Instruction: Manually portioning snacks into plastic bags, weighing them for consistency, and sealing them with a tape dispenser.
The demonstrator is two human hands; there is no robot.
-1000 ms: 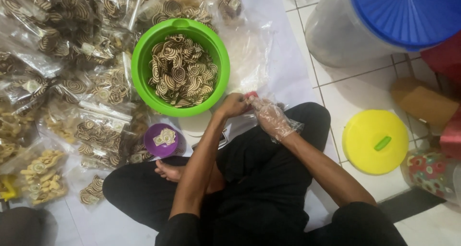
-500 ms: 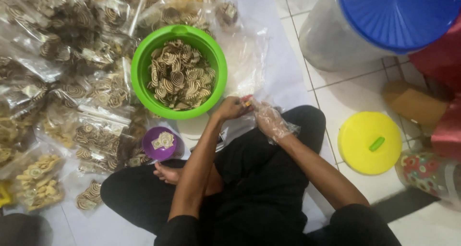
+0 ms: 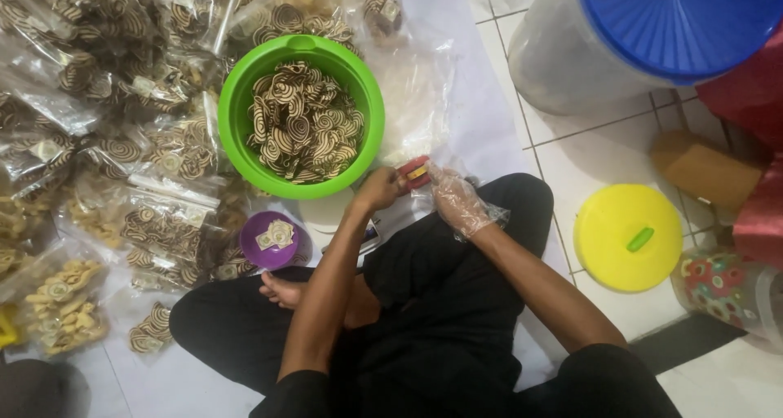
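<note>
Sitting cross-legged on the floor (image 3: 595,157), the person works beside a tub (image 3: 644,43) with a blue lid, a pile of filled bags (image 3: 122,141) and a green bowl (image 3: 245,84) of striped chips. Just below the bowl's rim, the bare left hand (image 3: 379,190) and the gloved right hand (image 3: 453,199) meet on a small red-and-yellow piece (image 3: 416,172), both grips pinched on it. Keeping it steady between both thumbs, close over the lap, seems the sound way to handle it.

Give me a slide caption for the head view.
Seated person's bare left hand and gloved right hand hold a small red object beside a green bowl of swirl-patterned snacks.
</note>
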